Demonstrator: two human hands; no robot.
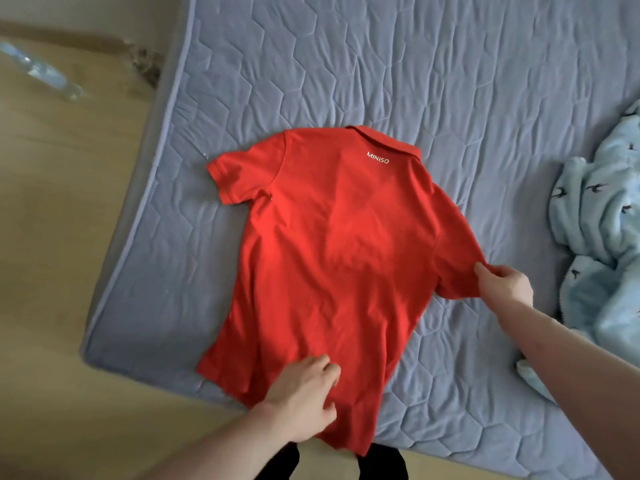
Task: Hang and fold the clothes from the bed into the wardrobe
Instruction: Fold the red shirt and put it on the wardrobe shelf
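While the right hand (504,282) pinches the sleeve at mid-right of the frame, the left hand (304,396) rests with loosely spread fingers on the hem at lower centre. Both work the red polo shirt (332,254), spread back-up on the quilted blue mattress (450,81) in mid-frame. Light and limp, it should fold easily; shoulder seams and hem look the best holds. A pale blue blanket (602,237) lies at right.

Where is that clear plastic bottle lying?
The bottle lies on the wooden floor at the head view's upper left, apart from the mattress edge.
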